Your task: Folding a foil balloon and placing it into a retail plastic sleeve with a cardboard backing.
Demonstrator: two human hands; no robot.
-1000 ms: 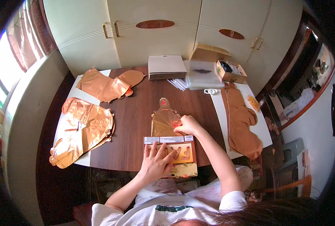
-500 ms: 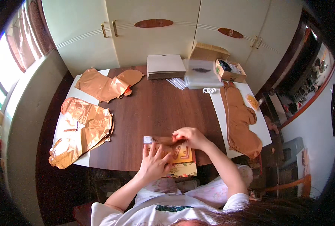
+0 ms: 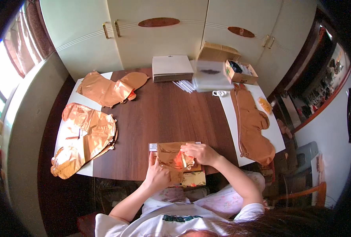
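Note:
Near the table's front edge, a folded copper-coloured foil balloon (image 3: 168, 154) lies over a yellow printed card (image 3: 195, 180) and covers most of it. At the balloon's left edge my left hand (image 3: 159, 174) grips it, with the thumb side along the foil. My right hand (image 3: 201, 153) pinches the right part of the foil, beside a small orange-red patch. The right hand's fingertips are partly hidden in the folds. A white label corner (image 3: 153, 147) shows at the upper left of the card.
More copper foil balloons (image 3: 92, 130) lie flat on the left, with another stack (image 3: 252, 126) on the right. At the back stand a pile of white cards (image 3: 172, 65), white sticks (image 3: 184, 86), clear plastic bags (image 3: 211, 77) and a small box (image 3: 242, 73). A yellow bundle (image 3: 265, 105) lies far right.
The foil balloon, blurred earlier, now lies spread over the card and hides its printed letters. My left hand has turned from flat on the card to gripping the foil; my right hand moved slightly down.

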